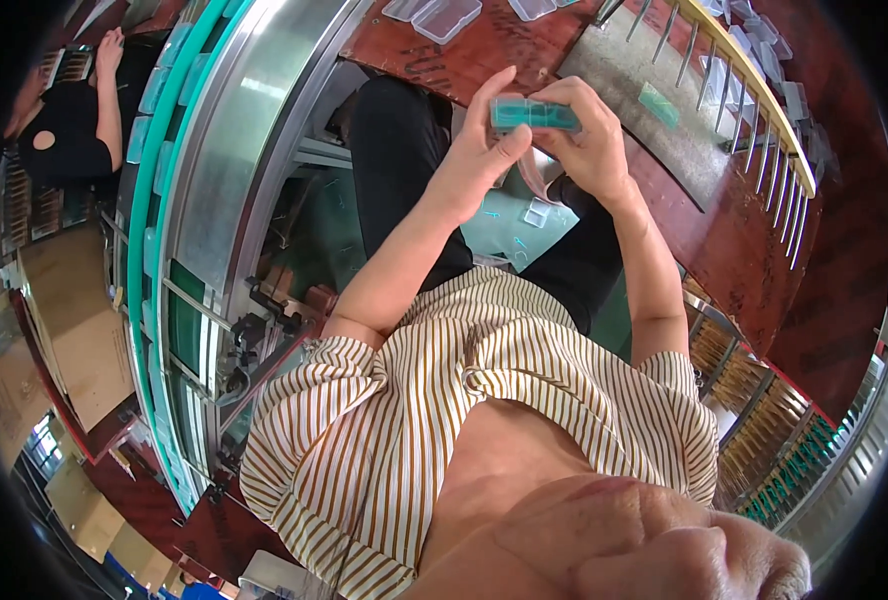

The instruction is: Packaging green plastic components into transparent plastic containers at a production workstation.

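Note:
A small clear plastic box (pixel 536 115) with teal contents is held up level between both my hands, above my lap near the table edge. My left hand (pixel 476 160) grips its left end, with the thumb at the front and the index finger raised behind it. The fingers of my right hand (pixel 594 140) are bent round its right end. What exactly lies inside the box is too blurred to tell. A flat translucent green piece (pixel 659 103) rests to the right of my right hand on a grey metal plate (pixel 614 62).
Clear plastic boxes (pixel 446 18) lie on the red-brown table (pixel 364 42) ahead. A wooden rack with metal pins (pixel 764 95) stands at the right, with more clear boxes behind it. A teal conveyor belt (pixel 144 215) runs along my left. Beyond it a person (pixel 74 130) works.

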Tool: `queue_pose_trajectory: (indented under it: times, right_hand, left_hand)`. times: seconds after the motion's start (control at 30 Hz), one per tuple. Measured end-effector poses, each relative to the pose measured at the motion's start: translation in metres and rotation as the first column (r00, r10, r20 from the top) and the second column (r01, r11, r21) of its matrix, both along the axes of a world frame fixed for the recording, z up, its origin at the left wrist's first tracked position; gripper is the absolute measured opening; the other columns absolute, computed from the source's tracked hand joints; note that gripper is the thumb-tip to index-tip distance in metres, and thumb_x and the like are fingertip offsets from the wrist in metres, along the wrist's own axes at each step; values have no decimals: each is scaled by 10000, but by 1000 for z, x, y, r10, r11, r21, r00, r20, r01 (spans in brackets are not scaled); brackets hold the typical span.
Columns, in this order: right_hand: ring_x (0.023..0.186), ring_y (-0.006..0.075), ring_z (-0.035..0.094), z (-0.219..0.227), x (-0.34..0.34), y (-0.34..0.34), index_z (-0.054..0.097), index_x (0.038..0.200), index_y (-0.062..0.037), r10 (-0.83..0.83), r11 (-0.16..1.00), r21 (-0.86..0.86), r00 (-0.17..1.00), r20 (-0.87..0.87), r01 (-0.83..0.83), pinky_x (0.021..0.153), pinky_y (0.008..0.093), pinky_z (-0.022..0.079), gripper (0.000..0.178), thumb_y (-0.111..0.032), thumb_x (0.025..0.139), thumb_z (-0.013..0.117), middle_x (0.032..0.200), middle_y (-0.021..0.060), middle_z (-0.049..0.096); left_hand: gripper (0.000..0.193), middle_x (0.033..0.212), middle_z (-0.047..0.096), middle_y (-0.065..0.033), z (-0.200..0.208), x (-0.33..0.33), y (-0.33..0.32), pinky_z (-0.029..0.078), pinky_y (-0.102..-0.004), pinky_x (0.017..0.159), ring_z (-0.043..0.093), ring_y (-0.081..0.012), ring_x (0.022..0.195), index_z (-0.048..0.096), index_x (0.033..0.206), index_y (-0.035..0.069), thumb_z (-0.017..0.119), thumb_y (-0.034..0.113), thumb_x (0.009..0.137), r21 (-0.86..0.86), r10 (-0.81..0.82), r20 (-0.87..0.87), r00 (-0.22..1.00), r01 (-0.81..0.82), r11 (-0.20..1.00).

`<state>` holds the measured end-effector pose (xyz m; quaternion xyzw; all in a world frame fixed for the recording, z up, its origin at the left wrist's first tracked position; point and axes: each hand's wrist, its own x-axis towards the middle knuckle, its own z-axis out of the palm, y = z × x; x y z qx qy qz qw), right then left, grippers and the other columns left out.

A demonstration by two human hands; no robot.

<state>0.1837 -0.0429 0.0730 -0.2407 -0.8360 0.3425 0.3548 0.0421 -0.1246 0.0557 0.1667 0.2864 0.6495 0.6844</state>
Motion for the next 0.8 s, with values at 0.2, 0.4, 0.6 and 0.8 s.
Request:
queue_pose_trajectory:
  times: [0.2, 0.4, 0.6, 0.8]
  right_hand:
    - [850, 257, 566, 14, -17, -7, 577, 933, 9, 92, 995, -18, 993, -77, -94, 717, 305, 461, 327, 47, 620, 664, 926, 121, 570]
    - [917, 268, 556, -6, -72, -21, 579, 969, 4, 290, 954, -31, 947, -138, -297, 776, 320, 452, 371, 62, 611, 657, 981, 133, 555]
    - [1042, 246, 506, 15, -129, -56, 535, 1116, -25, 373, 927, 109, 914, -158, -359, 909, 331, 379, 525, 84, 613, 638, 1072, 105, 543]
    - [1024, 201, 519, -19, -113, -13, 510, 1167, -35, 368, 904, -213, 929, -49, -370, 908, 298, 367, 467, 36, 713, 595, 1097, 94, 560]
  left_hand:
    - [422, 954, 565, -52, -5, -15, -9, 440, -251, 789, 547, -136, 891, 510, 1129, 21, 688, 89, 753, 340, 383, -677, 628, -195, 920]
    - [422, 1057, 542, -52, 20, -85, -46, 429, -238, 811, 517, -112, 958, 482, 1154, 5, 656, 90, 779, 87, 87, -905, 417, -20, 996]
    - [530, 1085, 521, -68, 59, -162, -115, 431, -278, 843, 512, -134, 983, 421, 1214, 9, 660, 55, 742, -91, -77, -987, 138, -93, 992]
    - [702, 1079, 527, -43, 69, -296, -181, 417, -303, 863, 520, -151, 980, 355, 1311, 74, 695, 146, 701, 384, 457, -887, -66, -653, 652]
